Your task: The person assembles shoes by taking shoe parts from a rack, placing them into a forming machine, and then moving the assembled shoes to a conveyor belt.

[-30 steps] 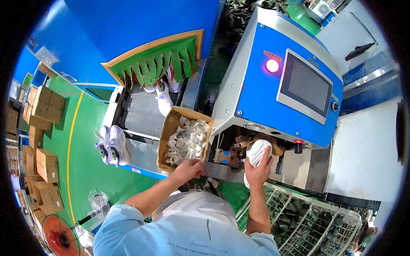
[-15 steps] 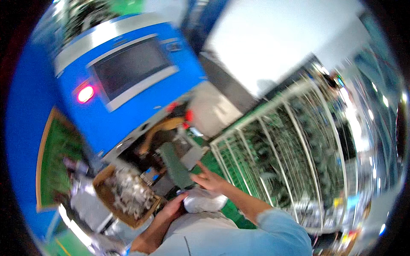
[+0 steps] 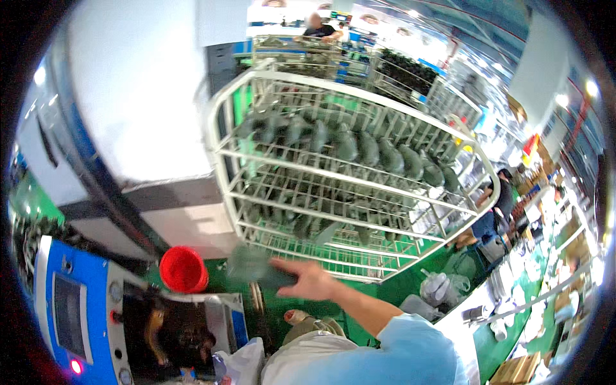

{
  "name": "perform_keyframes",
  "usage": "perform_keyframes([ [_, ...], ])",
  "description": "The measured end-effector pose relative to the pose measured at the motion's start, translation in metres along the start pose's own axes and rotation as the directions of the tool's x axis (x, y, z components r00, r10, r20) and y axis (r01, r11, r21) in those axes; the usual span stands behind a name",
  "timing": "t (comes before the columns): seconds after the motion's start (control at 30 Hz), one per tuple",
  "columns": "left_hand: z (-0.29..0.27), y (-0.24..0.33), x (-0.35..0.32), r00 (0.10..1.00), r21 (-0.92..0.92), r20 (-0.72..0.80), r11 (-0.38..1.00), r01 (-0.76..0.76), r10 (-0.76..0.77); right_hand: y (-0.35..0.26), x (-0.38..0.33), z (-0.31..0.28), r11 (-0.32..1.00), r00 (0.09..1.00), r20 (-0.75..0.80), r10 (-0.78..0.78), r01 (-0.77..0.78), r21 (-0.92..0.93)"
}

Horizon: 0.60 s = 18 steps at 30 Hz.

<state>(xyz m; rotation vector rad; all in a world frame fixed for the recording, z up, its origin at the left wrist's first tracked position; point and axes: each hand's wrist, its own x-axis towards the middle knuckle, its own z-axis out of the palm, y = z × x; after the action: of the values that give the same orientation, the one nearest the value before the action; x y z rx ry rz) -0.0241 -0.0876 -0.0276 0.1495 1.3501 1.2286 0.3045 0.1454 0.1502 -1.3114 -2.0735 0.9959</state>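
Before wire rack [image 3: 359,192]: right hand [image 3: 311,280] grips dark green piece [image 3: 256,268] (blurred); left hand unseen.

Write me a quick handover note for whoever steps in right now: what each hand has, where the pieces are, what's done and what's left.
Right hand: stretched out toward the wire rack, holding a dark green flat piece, blurred, apparently a shoe part.
Left hand: out of view, so I cannot tell what it has.
Rack: upper shelves hold rows of dark green moulded pieces; lower shelves are partly filled.
Nearby: red bucket beside the blue machine, with a white bag at the lower edge.
Done: many pieces racked.
Left: the held piece is not yet on a shelf.
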Motion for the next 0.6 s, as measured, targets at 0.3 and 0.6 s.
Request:
perform_keyframes([
  [0.3, 0.156, 0.002, 0.094, 0.927, 0.106, 0.306, 0.976, 0.191, -0.215, 0.101, -0.144, -0.297, 0.916, 0.293, -0.946, 0.137, -0.402, 0.008],
  [0.6, 0.172, -0.014, 0.206, 0.203, -0.544, 0.838, -0.742, 0.393, -0.506, 0.201, -0.196, -0.462, 0.557, 0.326, -0.89, 0.317, -0.824, -0.103],
])
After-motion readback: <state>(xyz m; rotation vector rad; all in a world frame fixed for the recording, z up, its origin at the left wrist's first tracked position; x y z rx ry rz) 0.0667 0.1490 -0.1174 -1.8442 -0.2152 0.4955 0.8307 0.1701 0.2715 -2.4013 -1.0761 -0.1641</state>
